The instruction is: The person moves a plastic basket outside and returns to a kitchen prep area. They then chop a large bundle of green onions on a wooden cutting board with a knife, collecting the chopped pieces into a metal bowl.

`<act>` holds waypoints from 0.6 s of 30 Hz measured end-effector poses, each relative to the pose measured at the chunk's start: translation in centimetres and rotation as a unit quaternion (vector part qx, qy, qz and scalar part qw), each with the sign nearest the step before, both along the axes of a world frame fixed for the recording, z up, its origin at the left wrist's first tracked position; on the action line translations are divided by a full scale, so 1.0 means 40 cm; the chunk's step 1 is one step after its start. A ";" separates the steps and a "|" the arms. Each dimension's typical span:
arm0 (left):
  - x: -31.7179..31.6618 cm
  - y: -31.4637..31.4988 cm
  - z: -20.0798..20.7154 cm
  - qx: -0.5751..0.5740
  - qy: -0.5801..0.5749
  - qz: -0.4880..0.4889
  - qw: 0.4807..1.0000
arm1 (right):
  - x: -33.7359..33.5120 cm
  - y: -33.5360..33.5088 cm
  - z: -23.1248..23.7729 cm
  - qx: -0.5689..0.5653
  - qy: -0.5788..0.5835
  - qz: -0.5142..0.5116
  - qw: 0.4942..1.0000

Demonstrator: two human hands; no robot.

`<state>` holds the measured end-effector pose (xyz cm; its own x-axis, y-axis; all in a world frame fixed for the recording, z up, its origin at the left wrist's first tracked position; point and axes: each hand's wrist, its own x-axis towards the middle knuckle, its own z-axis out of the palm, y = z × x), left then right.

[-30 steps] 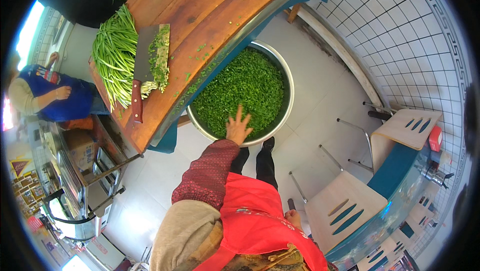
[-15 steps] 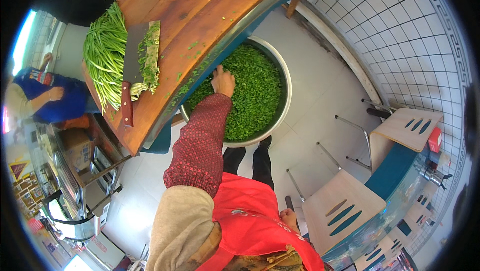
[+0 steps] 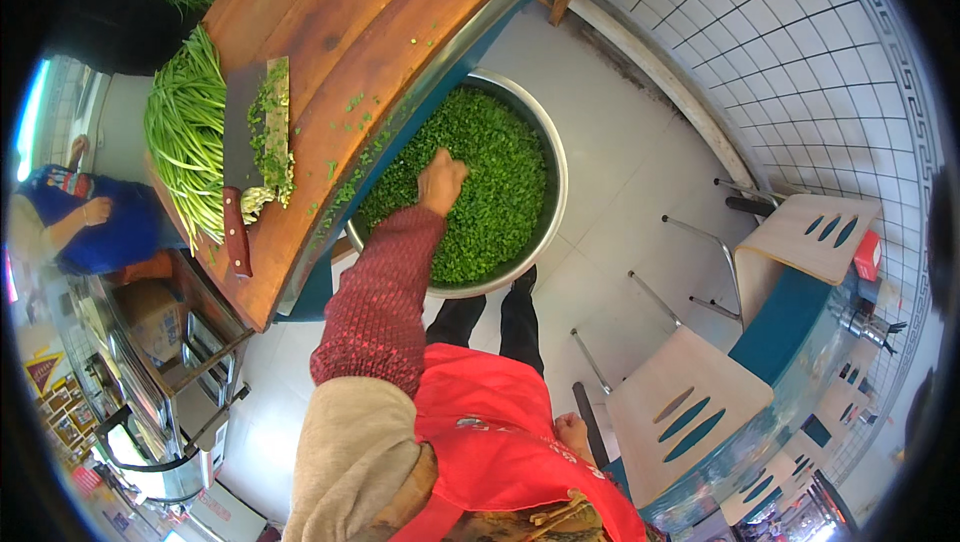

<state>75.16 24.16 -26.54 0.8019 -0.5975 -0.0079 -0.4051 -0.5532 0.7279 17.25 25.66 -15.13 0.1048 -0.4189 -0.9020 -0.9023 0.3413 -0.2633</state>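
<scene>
My left hand (image 3: 441, 180) reaches out on a red knitted sleeve, fingers curled down onto the chopped greens (image 3: 500, 177) that fill a big metal bowl (image 3: 556, 142) on the floor. The hand is at the bowl's near-left part, just beside the table edge. My right hand (image 3: 572, 434) hangs low at my hip beside a dark bar, small and partly hidden. On the wooden chopping board (image 3: 380, 32) lies a cleaver (image 3: 240, 142) with a red-brown handle. Cut greens (image 3: 276, 132) sit along its blade, and a bundle of long green stalks (image 3: 180, 142) lies to its left.
Two pale chairs (image 3: 690, 412) (image 3: 815, 232) with metal legs stand to the right on the light floor. A white tiled wall (image 3: 800, 52) curves behind them. A person in blue (image 3: 90, 227) sits at far left, with a metal rack (image 3: 170, 382) below the table.
My left hand lay spread on the greens at the bowl's near side, then moved to its far-left rim. Now it is back over the greens with fingers curled.
</scene>
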 end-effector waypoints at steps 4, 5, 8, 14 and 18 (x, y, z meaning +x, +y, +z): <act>-0.148 0.090 0.060 0.024 -0.012 -0.042 0.999 | 0.013 -0.004 0.000 -0.008 -0.001 0.014 1.000; -0.167 0.110 0.068 0.058 0.012 0.000 0.998 | 0.012 -0.003 -0.001 -0.024 -0.017 0.009 1.000; -0.215 0.160 0.087 0.024 -0.032 0.094 0.995 | 0.001 -0.001 -0.017 -0.008 -0.037 -0.045 0.998; -0.222 0.190 0.074 -0.003 0.017 0.158 0.987 | -0.023 -0.020 -0.066 -0.049 -0.054 -0.008 0.997; -0.187 0.195 0.097 -0.198 0.265 0.180 0.926 | -0.004 -0.060 -0.092 -0.060 -0.042 0.039 0.997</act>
<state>67.67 31.96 -22.66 0.8959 -0.3322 -0.2949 0.2260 -0.2308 0.9464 17.07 23.26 -18.82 0.2136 -0.5113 -0.8324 -0.8983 0.2323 -0.3731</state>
